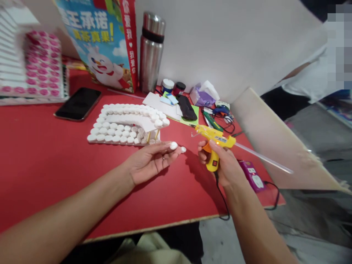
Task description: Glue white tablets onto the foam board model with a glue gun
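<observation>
Between the fingertips of my left hand (154, 161) is a small round white piece (173, 146), and a second white piece (183, 149) shows at the fingers just beyond it. My right hand (220, 161) is wrapped around the handle of a yellow glue gun (213, 134), its nozzle pointing left and a clear glue stick (264, 157) sticking out of its back. Just behind my left hand sits a white model (110, 138) covered in rows of similar round pieces, with an upper tier on short wooden posts (149, 137).
A black phone (79, 103) lies left of the model. Behind stand a colourful paper bag (110, 47) and a steel flask (152, 53). A tissue pack (204, 94) and tools (213, 120) lie at the back right. A purple power strip (251, 175) sits near the right edge.
</observation>
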Demonstrator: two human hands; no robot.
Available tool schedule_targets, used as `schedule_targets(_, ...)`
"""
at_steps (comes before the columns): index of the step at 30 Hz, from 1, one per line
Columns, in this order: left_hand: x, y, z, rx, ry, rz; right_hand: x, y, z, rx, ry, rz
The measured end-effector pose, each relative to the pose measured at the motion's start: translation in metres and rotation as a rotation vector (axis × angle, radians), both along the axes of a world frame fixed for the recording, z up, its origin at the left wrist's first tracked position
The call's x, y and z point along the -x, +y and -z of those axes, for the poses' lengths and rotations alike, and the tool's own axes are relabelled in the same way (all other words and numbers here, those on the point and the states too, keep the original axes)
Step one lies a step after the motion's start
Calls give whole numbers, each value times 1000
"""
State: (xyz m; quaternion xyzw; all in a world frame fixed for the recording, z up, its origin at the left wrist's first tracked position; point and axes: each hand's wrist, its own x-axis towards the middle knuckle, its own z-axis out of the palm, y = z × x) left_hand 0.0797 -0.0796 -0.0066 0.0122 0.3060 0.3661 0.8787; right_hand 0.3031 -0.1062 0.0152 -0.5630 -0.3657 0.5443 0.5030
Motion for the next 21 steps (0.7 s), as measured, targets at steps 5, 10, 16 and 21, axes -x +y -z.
schedule_targets(5, 2, -2, 4, -82, 0, 7, 1, 13, 21, -81, 94, 16)
schedule_targets(10, 2, -6, 9, -499, 198, 29, 0, 18, 39, -116, 154, 5)
schedule_targets(16, 2, -12, 11, -1074, 589, -88, -1, 19, 42, -95, 153, -7)
schedule_targets(21, 3, -16, 11, -1204, 711, -106, 0, 18, 40, -104, 133, -4)
